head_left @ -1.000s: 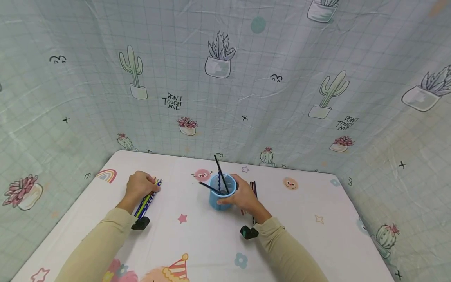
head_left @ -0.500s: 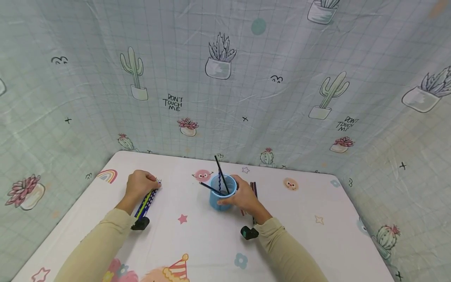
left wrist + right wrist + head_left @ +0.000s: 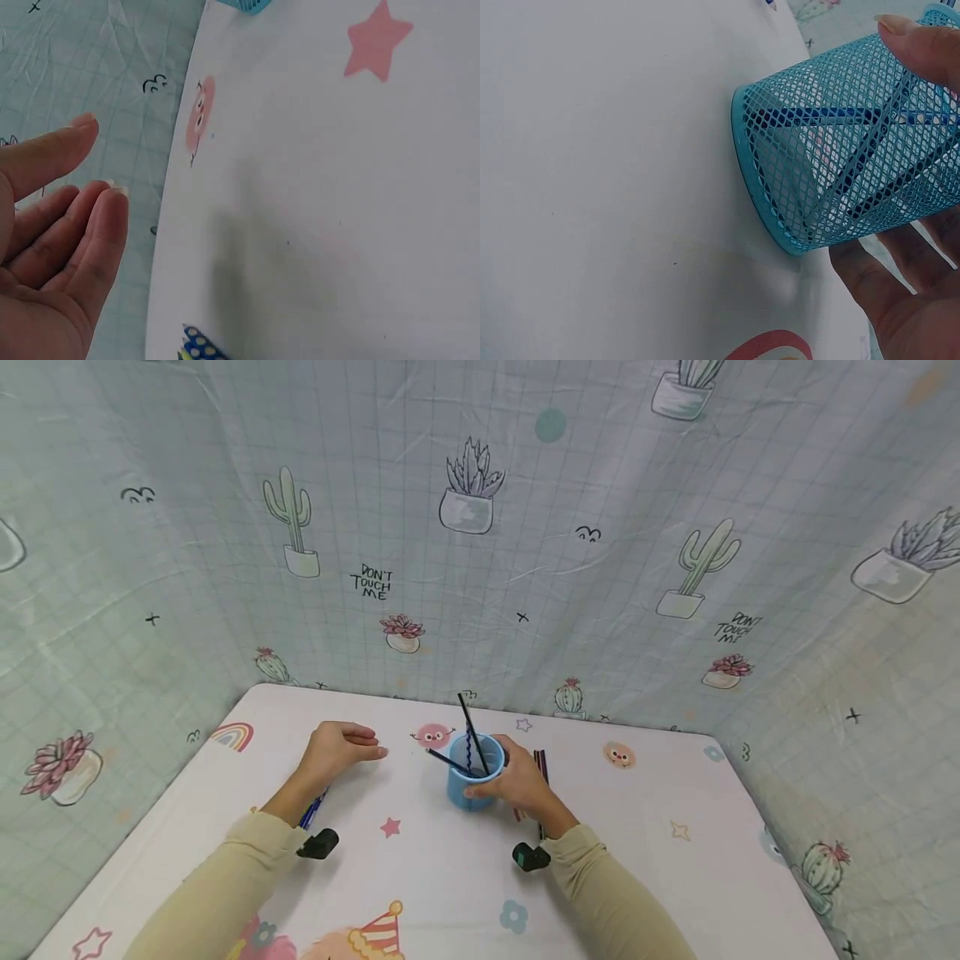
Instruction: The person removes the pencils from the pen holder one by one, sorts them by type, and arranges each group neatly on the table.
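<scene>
Mesh cup (image 3: 463, 792) is gripped by the right hand (image 3: 521, 777) near the counter's far edge (image 3: 517, 712); the left hand (image 3: 337, 753), thumb parted from fingers, is held near pencils (image 3: 313, 810).

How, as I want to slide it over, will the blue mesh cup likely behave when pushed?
The blue mesh cup is probably light for its size, given its open weave. It is likely stiff: its outline looks undented. The pencils inside lean and stick out above it, so a quick shove might rattle or tip it.

White printed tabletop (image 3: 442, 877): blue mesh cup (image 3: 469, 795), dotted pencils (image 3: 313, 810) left, dark pencils (image 3: 542, 767) right.
</scene>
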The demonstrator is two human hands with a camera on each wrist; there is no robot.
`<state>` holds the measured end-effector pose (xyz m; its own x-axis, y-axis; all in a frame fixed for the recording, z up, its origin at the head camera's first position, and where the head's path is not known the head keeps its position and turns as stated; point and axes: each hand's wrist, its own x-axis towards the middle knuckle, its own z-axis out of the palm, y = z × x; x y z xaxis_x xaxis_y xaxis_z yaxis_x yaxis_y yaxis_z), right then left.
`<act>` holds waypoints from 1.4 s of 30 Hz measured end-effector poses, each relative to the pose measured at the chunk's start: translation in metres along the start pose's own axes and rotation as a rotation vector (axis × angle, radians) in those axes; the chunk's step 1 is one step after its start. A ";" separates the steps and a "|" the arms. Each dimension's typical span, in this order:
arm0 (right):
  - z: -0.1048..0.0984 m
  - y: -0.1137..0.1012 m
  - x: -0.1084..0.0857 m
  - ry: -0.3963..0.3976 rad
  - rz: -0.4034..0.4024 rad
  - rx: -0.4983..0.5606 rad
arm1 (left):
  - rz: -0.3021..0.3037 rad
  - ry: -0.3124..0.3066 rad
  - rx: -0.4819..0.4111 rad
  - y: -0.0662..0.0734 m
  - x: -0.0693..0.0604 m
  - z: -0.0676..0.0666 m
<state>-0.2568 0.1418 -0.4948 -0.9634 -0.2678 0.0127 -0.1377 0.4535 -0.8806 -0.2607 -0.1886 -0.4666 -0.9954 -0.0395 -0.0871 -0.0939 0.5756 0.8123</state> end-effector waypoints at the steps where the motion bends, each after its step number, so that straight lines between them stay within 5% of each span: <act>1: 0.000 0.000 0.000 0.001 0.001 -0.001 | 0.004 -0.013 -0.015 0.004 -0.001 0.003; 11: 0.001 0.001 0.001 0.002 0.011 0.009 | 0.059 -0.120 -0.137 0.031 -0.015 0.033; 24: 0.000 0.000 -0.001 -0.002 -0.010 0.021 | 0.196 -0.280 -0.338 0.047 -0.019 0.077; 42: 0.000 0.002 -0.004 0.010 -0.014 0.016 | 0.241 -0.273 -0.402 0.058 -0.019 0.112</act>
<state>-0.2530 0.1440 -0.4966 -0.9636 -0.2656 0.0301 -0.1479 0.4358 -0.8878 -0.2447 -0.0634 -0.4825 -0.9537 0.2995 0.0259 0.0837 0.1819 0.9798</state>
